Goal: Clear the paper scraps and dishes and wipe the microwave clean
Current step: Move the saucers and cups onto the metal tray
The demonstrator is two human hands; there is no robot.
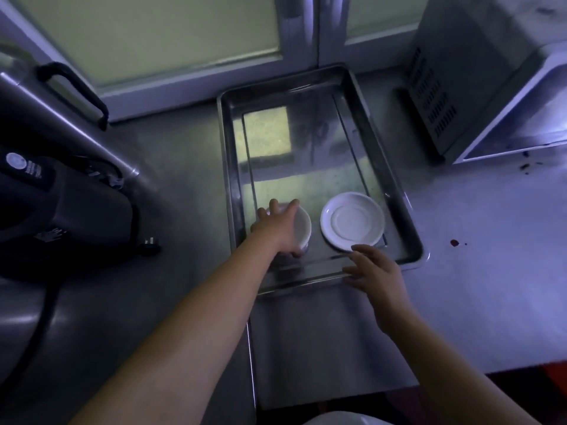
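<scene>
A metal tray (306, 161) is lying on the steel surface (491, 271), its long sides running away from the person. Inside the tray, at its near end, two white dishes are sitting side by side without touching: a bowl (303, 223) toward the tray's left wall and a plate (352, 222) toward its right wall.

The left hand (277, 227) is reaching into the tray and holding the bowl, with the fingers draped over its far rim and the thumb curling round its near side. The bowl is tilting a little, its opening facing right toward the plate. Whether its base is resting on the tray floor cannot be told.

The right hand (377, 271) is hovering over the tray's near rim, holding nothing, with its fingers loosely spread and almost straight. Its fingertips are pointing at the plate's near edge. Whether they are touching it cannot be told.

To the right of the tray's far end, the microwave (478, 72) is standing on the surface. A red spot (454, 242) is showing on the surface just right of the tray's near corner, and darker specks (526, 167) are lying farther right, close to the microwave. Well to the left of the tray, a dark appliance (46, 210) is resting, with a plug (150, 245) lying between it and the tray.
</scene>
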